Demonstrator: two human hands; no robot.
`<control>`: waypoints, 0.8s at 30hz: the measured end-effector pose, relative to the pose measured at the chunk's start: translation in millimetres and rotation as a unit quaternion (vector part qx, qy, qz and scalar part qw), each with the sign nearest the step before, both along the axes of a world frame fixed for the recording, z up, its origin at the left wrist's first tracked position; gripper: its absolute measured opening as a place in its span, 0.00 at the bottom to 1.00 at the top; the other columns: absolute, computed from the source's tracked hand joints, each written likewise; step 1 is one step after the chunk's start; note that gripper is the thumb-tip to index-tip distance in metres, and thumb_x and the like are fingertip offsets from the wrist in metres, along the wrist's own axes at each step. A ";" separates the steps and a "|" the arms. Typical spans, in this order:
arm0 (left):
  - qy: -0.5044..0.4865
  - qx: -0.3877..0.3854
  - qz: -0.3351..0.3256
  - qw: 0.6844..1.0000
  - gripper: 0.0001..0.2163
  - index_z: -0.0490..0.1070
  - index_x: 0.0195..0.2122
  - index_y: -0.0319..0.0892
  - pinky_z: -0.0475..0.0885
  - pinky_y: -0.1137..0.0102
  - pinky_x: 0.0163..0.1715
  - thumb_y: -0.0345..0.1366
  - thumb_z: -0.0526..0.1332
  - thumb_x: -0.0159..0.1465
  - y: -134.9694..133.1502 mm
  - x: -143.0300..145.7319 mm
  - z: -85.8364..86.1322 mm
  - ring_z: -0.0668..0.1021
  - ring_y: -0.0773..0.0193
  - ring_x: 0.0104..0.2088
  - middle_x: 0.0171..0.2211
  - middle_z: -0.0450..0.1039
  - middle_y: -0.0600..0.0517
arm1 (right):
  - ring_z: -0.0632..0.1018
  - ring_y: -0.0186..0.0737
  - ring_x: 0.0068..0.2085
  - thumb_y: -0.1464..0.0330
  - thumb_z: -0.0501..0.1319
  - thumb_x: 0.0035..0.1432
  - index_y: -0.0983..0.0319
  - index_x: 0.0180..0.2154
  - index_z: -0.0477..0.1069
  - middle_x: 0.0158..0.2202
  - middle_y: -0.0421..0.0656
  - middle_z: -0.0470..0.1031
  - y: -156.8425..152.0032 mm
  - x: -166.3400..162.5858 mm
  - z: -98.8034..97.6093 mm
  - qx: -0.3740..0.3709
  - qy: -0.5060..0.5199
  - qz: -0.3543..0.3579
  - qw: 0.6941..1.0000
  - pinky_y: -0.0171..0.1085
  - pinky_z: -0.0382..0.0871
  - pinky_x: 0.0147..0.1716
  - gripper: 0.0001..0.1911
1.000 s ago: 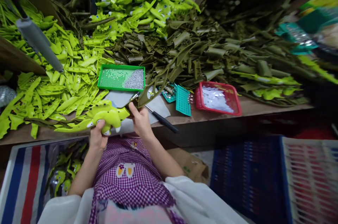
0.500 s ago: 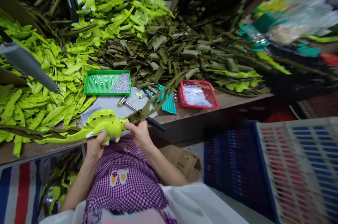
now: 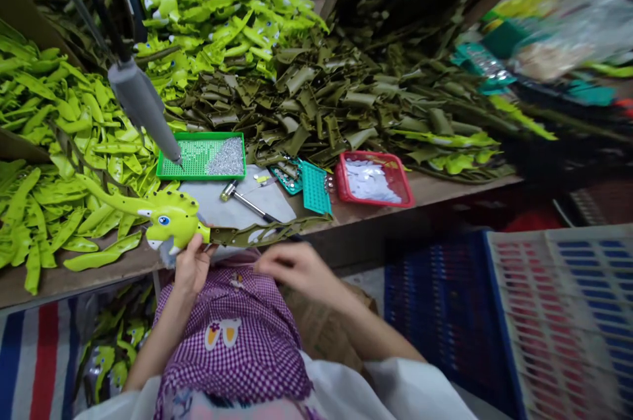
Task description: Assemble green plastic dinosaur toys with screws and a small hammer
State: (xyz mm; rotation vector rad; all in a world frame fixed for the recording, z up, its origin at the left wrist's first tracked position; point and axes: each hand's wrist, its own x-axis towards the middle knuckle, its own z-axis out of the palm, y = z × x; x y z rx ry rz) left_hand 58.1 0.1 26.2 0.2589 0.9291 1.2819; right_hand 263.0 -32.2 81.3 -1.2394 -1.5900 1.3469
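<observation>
My left hand (image 3: 192, 263) grips a lime-green toy dinosaur head (image 3: 179, 225) with a blue eye, white horn tips and dark dots along its frill. From its right end runs a dark olive strip (image 3: 247, 235) with white markings. Just below that strip is my right hand (image 3: 299, 270), its fingers curled together and slightly blurred; whether anything small is in them is hidden. A grey electric screwdriver (image 3: 143, 103) hangs with its tip over a green tray (image 3: 202, 135) of small silver screws. A hammer (image 3: 247, 201) lies on a pale sheet behind the toy.
Loose lime-green pieces (image 3: 93, 215) cover the left of the bench, dark olive pieces (image 3: 336, 90) the middle. A red basket (image 3: 409, 190) holds white pieces, beside a teal perforated plate (image 3: 315, 188). Plastic crates (image 3: 494, 301) stand at lower right.
The toy has been turned so its eyed face shows and its strip points right. My right hand has come off it and moved right. The screwdriver has swung right, over the tray.
</observation>
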 end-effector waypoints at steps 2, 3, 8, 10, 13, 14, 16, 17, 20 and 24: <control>0.008 -0.007 -0.004 1.000 0.15 0.74 0.37 0.42 0.75 0.64 0.45 0.34 0.72 0.48 -3.4 -7.9 -6.9 0.80 0.61 0.41 0.36 0.79 0.53 | 0.79 0.42 0.39 0.62 0.58 0.60 0.60 0.37 0.77 0.37 0.45 0.81 36.6 28.7 -0.9 0.134 -0.146 -0.134 0.971 0.42 0.72 0.42 0.11; 0.012 -0.012 -0.008 1.000 0.15 0.74 0.37 0.42 0.75 0.64 0.45 0.34 0.72 0.48 -5.3 -9.5 -10.7 0.80 0.60 0.41 0.36 0.79 0.53 | 0.77 0.45 0.44 0.64 0.56 0.61 0.60 0.39 0.76 0.41 0.46 0.80 60.1 40.4 -7.1 0.183 -0.233 -0.171 0.940 0.45 0.69 0.47 0.11; 0.018 -0.023 -0.024 0.999 0.15 0.73 0.39 0.42 0.73 0.63 0.48 0.31 0.71 0.50 -11.3 -10.7 -23.9 0.79 0.59 0.45 0.37 0.79 0.52 | 0.66 0.52 0.59 0.72 0.53 0.59 0.66 0.47 0.71 0.55 0.53 0.70 153.5 75.0 -55.7 0.221 -0.546 -0.113 0.800 0.53 0.52 0.60 0.15; 0.014 -0.017 -0.025 0.999 0.14 0.73 0.39 0.43 0.72 0.64 0.49 0.30 0.70 0.51 -11.9 -12.4 -24.9 0.78 0.60 0.46 0.39 0.79 0.51 | 0.66 0.50 0.58 0.73 0.50 0.60 0.66 0.46 0.71 0.52 0.53 0.72 162.1 84.0 -58.7 0.232 -0.578 -0.061 0.780 0.52 0.52 0.59 0.15; -0.001 -0.026 -0.031 0.999 0.13 0.74 0.38 0.41 0.72 0.64 0.48 0.29 0.70 0.51 -11.9 -15.8 -23.6 0.79 0.61 0.45 0.38 0.79 0.50 | 0.70 0.49 0.53 0.72 0.48 0.62 0.66 0.45 0.70 0.47 0.53 0.74 149.5 89.3 -33.5 0.266 -0.581 -0.034 0.769 0.50 0.56 0.55 0.15; -0.005 -0.035 -0.031 0.999 0.13 0.74 0.38 0.41 0.72 0.64 0.47 0.28 0.70 0.51 -11.9 -16.8 -22.8 0.79 0.61 0.44 0.38 0.79 0.50 | 0.72 0.48 0.49 0.71 0.48 0.62 0.66 0.45 0.69 0.45 0.53 0.75 141.4 85.7 -20.5 0.269 -0.580 -0.018 0.769 0.49 0.58 0.52 0.15; -0.012 -0.055 -0.021 0.998 0.11 0.74 0.36 0.40 0.73 0.65 0.46 0.27 0.69 0.51 -11.9 -18.3 -21.2 0.79 0.62 0.42 0.37 0.79 0.50 | 0.74 0.47 0.42 0.70 0.48 0.62 0.65 0.43 0.71 0.40 0.51 0.76 125.0 66.1 3.2 0.260 -0.574 0.061 0.774 0.45 0.62 0.45 0.15; -0.012 -0.065 -0.013 0.998 0.10 0.74 0.35 0.39 0.73 0.65 0.45 0.27 0.69 0.51 -11.7 -18.7 -20.6 0.79 0.62 0.41 0.37 0.79 0.50 | 0.75 0.46 0.40 0.69 0.49 0.62 0.64 0.41 0.72 0.38 0.50 0.77 118.7 50.1 11.3 0.253 -0.566 0.126 0.775 0.44 0.63 0.43 0.14; -0.013 -0.083 -0.005 0.996 0.08 0.74 0.33 0.38 0.73 0.65 0.44 0.25 0.68 0.52 -10.9 -19.3 -19.7 0.79 0.63 0.39 0.36 0.79 0.49 | 0.76 0.45 0.36 0.66 0.54 0.59 0.64 0.37 0.75 0.33 0.49 0.78 116.1 -14.1 13.5 0.203 -0.540 0.302 0.759 0.42 0.64 0.38 0.13; -0.006 -0.087 -0.014 0.996 0.08 0.74 0.33 0.38 0.72 0.63 0.46 0.26 0.68 0.52 -10.3 -19.1 -20.9 0.79 0.61 0.40 0.36 0.79 0.48 | 0.75 0.49 0.46 0.67 0.60 0.54 0.65 0.36 0.76 0.43 0.53 0.77 140.2 -82.0 -14.3 0.233 -0.526 0.353 0.738 0.45 0.65 0.42 0.10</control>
